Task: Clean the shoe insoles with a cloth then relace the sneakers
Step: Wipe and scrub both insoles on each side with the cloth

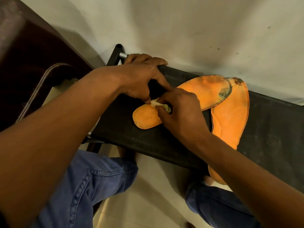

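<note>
While both hands, left hand (139,79) and right hand (179,111), pinch the small cloth (160,105) taut over the near insole (146,118) on the black bench (125,139), we're mid-wipe; next, scrub toward the grimy toe.

A black bench (148,142) with a metal-tube frame stands against a pale wall (197,30) marked with a few dark specks. Left of it sits dark brown furniture (29,55) with a curved edge, and the floor (148,203) below is light tile.
</note>
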Demonstrator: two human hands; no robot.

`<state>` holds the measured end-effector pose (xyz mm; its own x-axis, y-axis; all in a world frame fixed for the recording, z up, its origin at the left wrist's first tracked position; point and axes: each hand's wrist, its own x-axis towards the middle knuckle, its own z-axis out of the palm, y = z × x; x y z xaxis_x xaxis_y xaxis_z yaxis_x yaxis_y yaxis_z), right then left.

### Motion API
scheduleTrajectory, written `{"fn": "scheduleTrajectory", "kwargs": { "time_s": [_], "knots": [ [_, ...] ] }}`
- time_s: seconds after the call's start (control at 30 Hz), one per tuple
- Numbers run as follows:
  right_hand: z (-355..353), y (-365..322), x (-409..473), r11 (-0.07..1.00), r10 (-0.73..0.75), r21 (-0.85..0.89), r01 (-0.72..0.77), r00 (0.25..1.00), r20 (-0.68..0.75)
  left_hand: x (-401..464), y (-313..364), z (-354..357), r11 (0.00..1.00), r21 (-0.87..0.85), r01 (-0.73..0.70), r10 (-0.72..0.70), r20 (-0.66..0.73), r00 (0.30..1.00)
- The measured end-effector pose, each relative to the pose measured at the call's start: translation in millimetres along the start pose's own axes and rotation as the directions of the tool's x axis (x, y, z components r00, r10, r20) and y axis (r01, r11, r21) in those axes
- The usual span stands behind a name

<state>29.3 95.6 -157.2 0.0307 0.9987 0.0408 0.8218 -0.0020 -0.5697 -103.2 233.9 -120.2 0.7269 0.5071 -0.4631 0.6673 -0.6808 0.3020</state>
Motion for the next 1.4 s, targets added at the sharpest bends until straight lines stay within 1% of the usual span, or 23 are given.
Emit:
{"fn": "scheduleTrajectory", "kwargs": {
  "time_s": [0.07,0.13,0.2,0.3,0.37,0.4,0.5,0.57,0.6,0.73,0.8,0.9,1.03,1.07,1.13,1.2,1.23,1.3,1.4],
  "knots": [
    [7,-13,-7,0.996,-0.083,0.045,0.080,0.994,0.068,-1,-1,0,1.000,-0.007,-0.006,0.006,0.001,1.000],
    [9,-18,-11,0.992,-0.119,0.054,0.114,0.987,0.104,-1,0,0,1.000,-0.021,-0.004,0.005,0.008,1.000],
    [7,-14,-8,0.995,-0.095,0.019,0.093,0.992,0.081,0,0,0,1.000,-0.024,-0.006,0.007,0.009,1.000],
    [3,-1,1,0.998,0.005,-0.055,-0.006,1.000,-0.026,1,-2,1,1.000,0.005,-0.006,0.006,0.012,1.000],
    [1,0,4,0.998,0.037,-0.047,-0.039,0.998,-0.052,1,-2,1,1.000,0.015,-0.001,0.001,0.008,1.000],
    [2,-2,4,0.999,0.022,-0.028,-0.024,0.999,-0.046,1,-1,0,1.000,0.009,0.001,-0.001,0.007,1.000],
    [9,-18,-2,0.996,-0.082,0.036,0.080,0.996,0.044,0,0,-1,0.999,-0.034,0.008,-0.008,0.006,1.000],
    [11,-23,-6,0.991,-0.125,0.054,0.120,0.985,0.117,-1,0,-2,0.999,-0.043,0.009,-0.008,0.008,1.000],
    [10,-22,-5,0.991,-0.130,0.052,0.125,0.984,0.119,-1,0,-2,0.999,-0.040,0.007,-0.007,0.009,1.000],
    [2,-4,2,1.000,-0.017,-0.012,0.017,1.000,-0.014,-1,1,-1,1.000,0.004,-0.004,0.004,0.016,1.000],
    [3,-2,2,0.998,0.007,-0.058,-0.009,0.999,-0.041,-1,0,-1,1.000,0.011,-0.004,0.004,0.014,1.000],
    [11,-15,-6,0.996,-0.069,-0.059,0.068,0.997,-0.016,-1,0,-1,1.000,-0.009,-0.008,0.008,-0.003,1.000],
    [18,-31,-14,0.978,-0.210,0.003,0.211,0.970,0.125,-2,4,-2,1.000,-0.022,0.000,0.000,-0.001,1.000],
    [17,-29,-13,0.977,-0.215,0.012,0.215,0.968,0.127,-1,5,-3,1.000,-0.018,0.000,0.000,0.000,1.000],
    [15,-21,-9,0.987,-0.160,0.024,0.158,0.984,0.076,-1,5,-3,1.000,-0.018,0.002,-0.002,0.002,1.000],
    [15,-18,-8,0.995,-0.097,-0.009,0.098,0.995,0.026,-1,4,-2,1.000,-0.017,-0.005,0.005,-0.002,1.000],
    [16,-19,-8,0.996,-0.091,-0.018,0.091,0.995,0.028,-2,4,-2,1.000,-0.015,-0.009,0.009,-0.003,1.000],
    [17,-22,-9,0.991,-0.132,0.012,0.132,0.989,0.062,-3,4,-3,1.000,-0.027,-0.004,0.003,-0.005,1.000],
    [15,-22,-9,0.976,-0.201,0.109,0.188,0.972,0.125,-3,7,-4,0.999,-0.048,-0.004,0.003,-0.016,1.000]
  ]
}}
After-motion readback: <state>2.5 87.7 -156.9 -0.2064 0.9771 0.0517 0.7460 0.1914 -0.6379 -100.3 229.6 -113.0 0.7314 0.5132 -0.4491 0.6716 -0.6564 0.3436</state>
